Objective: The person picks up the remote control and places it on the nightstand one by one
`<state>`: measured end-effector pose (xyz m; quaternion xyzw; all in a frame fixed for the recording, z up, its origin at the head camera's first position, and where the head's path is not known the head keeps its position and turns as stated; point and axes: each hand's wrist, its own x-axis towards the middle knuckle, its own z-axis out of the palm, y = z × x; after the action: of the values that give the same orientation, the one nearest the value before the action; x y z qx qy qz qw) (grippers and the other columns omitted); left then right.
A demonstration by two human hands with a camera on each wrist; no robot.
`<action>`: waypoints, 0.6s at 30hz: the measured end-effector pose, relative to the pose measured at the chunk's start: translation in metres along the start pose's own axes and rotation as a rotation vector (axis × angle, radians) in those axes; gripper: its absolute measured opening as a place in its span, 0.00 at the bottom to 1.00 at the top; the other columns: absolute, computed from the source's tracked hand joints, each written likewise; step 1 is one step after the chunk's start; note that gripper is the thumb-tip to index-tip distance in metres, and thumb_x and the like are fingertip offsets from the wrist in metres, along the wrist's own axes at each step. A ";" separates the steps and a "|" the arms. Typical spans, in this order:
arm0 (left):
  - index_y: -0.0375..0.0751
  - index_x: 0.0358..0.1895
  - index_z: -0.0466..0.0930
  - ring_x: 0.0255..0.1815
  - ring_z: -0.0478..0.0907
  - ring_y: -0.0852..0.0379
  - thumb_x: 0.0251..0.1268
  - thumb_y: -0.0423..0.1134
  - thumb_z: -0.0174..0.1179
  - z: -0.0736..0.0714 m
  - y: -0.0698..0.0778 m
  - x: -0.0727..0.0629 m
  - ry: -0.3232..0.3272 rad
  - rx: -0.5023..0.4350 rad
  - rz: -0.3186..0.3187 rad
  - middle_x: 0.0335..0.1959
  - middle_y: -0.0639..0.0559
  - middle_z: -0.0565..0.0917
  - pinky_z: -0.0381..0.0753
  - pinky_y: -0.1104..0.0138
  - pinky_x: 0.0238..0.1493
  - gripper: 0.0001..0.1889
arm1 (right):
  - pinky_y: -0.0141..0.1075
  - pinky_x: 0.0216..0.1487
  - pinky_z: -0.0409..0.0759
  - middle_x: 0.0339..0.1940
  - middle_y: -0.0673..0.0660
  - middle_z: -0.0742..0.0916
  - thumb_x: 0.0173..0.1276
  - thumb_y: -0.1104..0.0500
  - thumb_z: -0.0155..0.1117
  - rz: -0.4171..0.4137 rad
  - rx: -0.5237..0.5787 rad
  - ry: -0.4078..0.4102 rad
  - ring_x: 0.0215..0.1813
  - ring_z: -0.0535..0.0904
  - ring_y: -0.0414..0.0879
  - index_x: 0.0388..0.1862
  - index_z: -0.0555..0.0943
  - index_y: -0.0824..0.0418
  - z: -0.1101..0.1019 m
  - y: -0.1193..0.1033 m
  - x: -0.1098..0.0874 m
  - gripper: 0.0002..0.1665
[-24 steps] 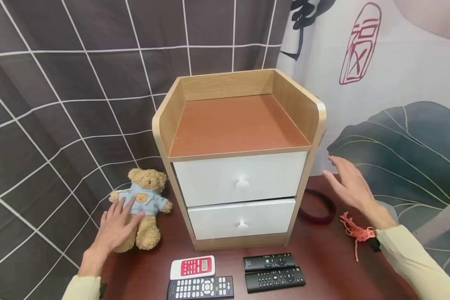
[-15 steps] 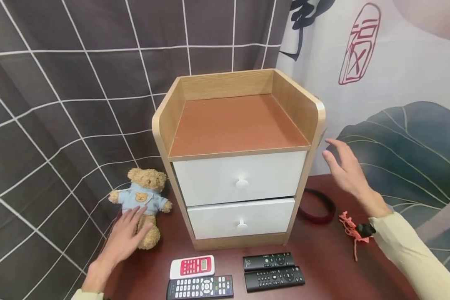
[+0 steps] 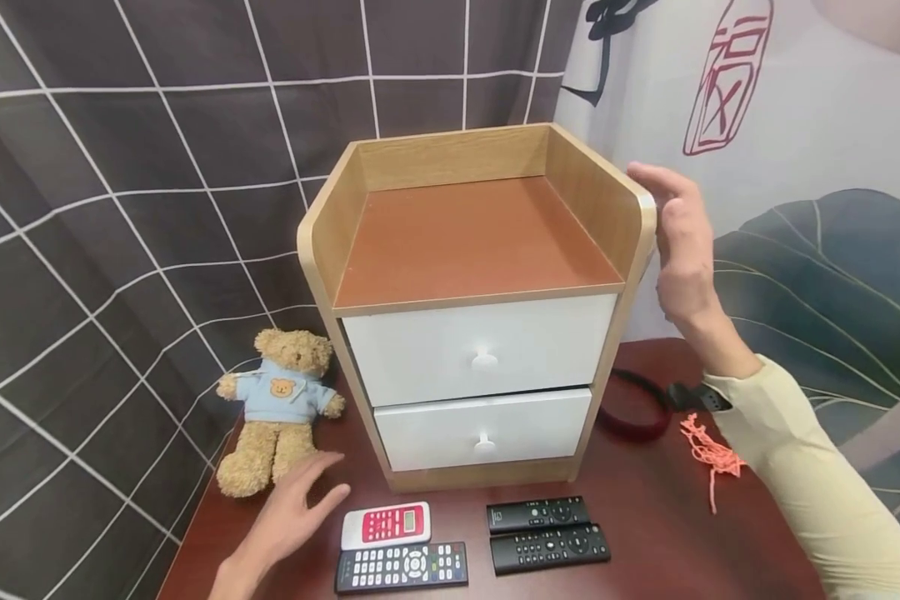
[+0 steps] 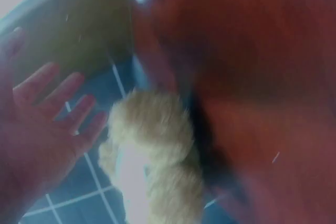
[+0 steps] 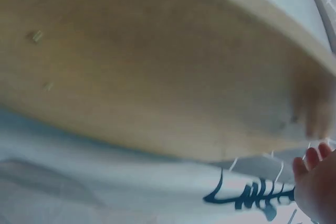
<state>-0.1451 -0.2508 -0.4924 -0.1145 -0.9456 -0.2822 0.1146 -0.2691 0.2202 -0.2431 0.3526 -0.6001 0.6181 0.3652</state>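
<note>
In the head view, the left hand (image 3: 294, 508) has its fingers extended and holds nothing; the teddy bear (image 3: 279, 400) sits just ahead, the red-and-white remote (image 3: 386, 526) to its right. The right hand (image 3: 684, 242), fingers loosely bent, is beside the two-drawer nightstand (image 3: 487, 237).

The left wrist view shows spread fingers near the blurred bear.

In the right wrist view, fingertips lie by the panel's edge, contact unclear. This seems a positioning step; steadying the nightstand would call for a flat right palm.
</note>
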 end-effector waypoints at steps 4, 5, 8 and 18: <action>0.47 0.59 0.81 0.63 0.77 0.46 0.59 0.48 0.70 0.017 0.007 -0.010 -0.070 -0.057 -0.069 0.58 0.52 0.82 0.72 0.46 0.65 0.24 | 0.37 0.71 0.64 0.59 0.52 0.84 0.73 0.59 0.37 -0.054 -0.056 0.110 0.68 0.73 0.50 0.55 0.81 0.64 0.020 -0.003 0.004 0.26; 0.49 0.59 0.81 0.63 0.77 0.48 0.59 0.49 0.71 0.020 0.008 -0.012 -0.095 -0.072 -0.091 0.58 0.55 0.82 0.72 0.47 0.65 0.24 | 0.38 0.71 0.63 0.58 0.51 0.85 0.71 0.59 0.36 -0.060 -0.075 0.138 0.68 0.74 0.49 0.53 0.82 0.63 0.023 -0.003 0.005 0.26; 0.52 0.59 0.81 0.63 0.77 0.52 0.57 0.50 0.72 0.027 0.010 -0.016 -0.151 -0.099 -0.128 0.56 0.61 0.81 0.73 0.50 0.65 0.25 | 0.40 0.73 0.62 0.55 0.50 0.86 0.68 0.60 0.36 -0.075 -0.082 0.201 0.67 0.76 0.49 0.49 0.83 0.62 0.031 -0.008 0.004 0.26; 0.48 0.54 0.82 0.52 0.80 0.58 0.54 0.44 0.73 0.028 0.003 -0.011 -0.308 -0.125 0.060 0.49 0.60 0.83 0.78 0.58 0.57 0.22 | 0.41 0.73 0.61 0.53 0.50 0.86 0.66 0.57 0.40 -0.078 -0.020 0.224 0.66 0.75 0.51 0.48 0.82 0.62 0.038 -0.009 0.006 0.24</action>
<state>-0.1384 -0.2341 -0.5167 -0.1913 -0.9288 -0.3160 -0.0306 -0.2645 0.1828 -0.2327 0.3010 -0.5475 0.6330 0.4571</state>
